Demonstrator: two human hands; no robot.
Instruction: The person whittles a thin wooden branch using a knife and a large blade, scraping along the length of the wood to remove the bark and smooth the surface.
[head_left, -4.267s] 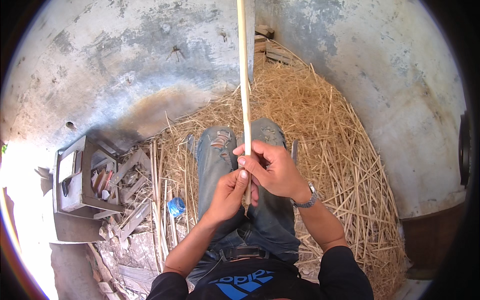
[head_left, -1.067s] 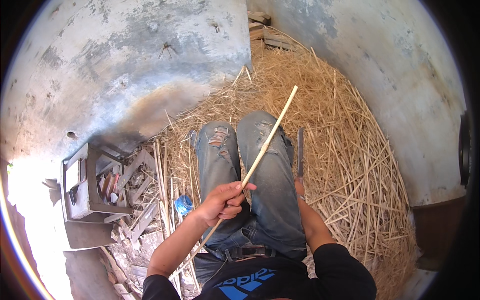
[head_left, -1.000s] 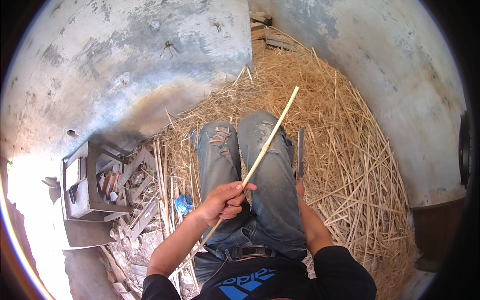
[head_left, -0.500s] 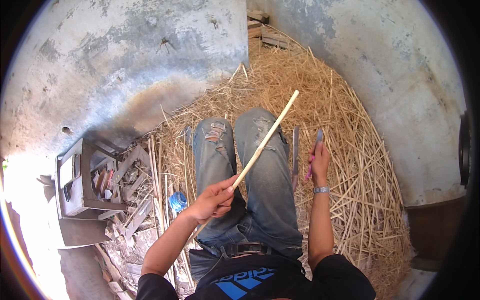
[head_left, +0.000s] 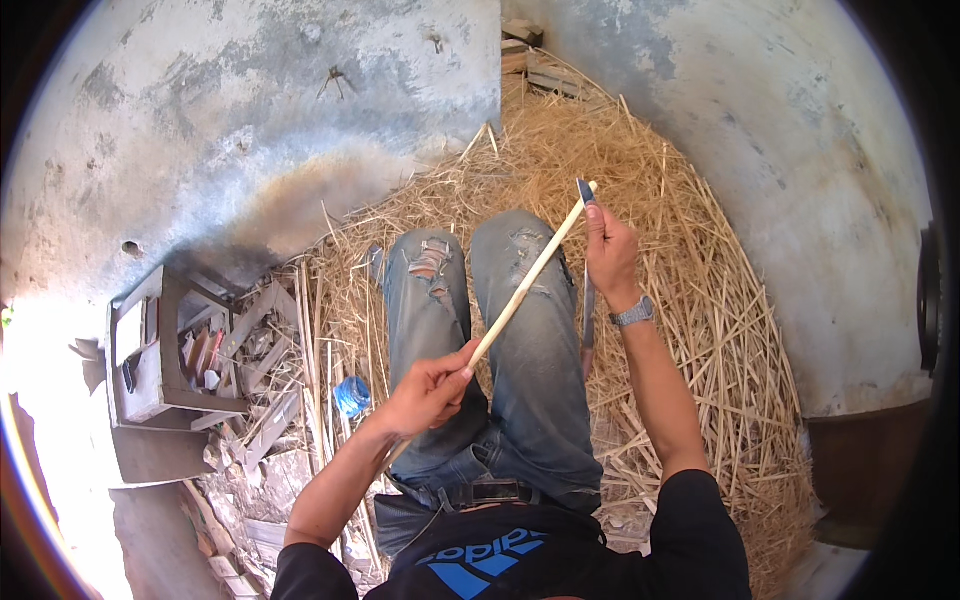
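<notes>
My left hand [head_left: 422,396] is closed round the lower part of a long, pale, peeled-looking stick [head_left: 524,287], which slants up and to the right above my knees. At its far tip my right hand [head_left: 613,250] grips a small knife [head_left: 585,190]. The knife's dark blade lies against the stick's end; its handle is hidden in my fist. Just right of my right leg, a longer blade [head_left: 589,312] with a pinkish handle lies on the straw.
Straw and thin split strips [head_left: 720,370] cover the floor ahead and to the right. On the left stand a wooden box-like frame [head_left: 206,403] and scattered wood scraps, with a roll of blue twine [head_left: 352,396] beside my left leg. Worn walls [head_left: 250,110] rise around.
My right hand has moved forward and inward from beside my right leg, bringing the knife blade to the stick's far end. My left hand and the stick have barely moved.
</notes>
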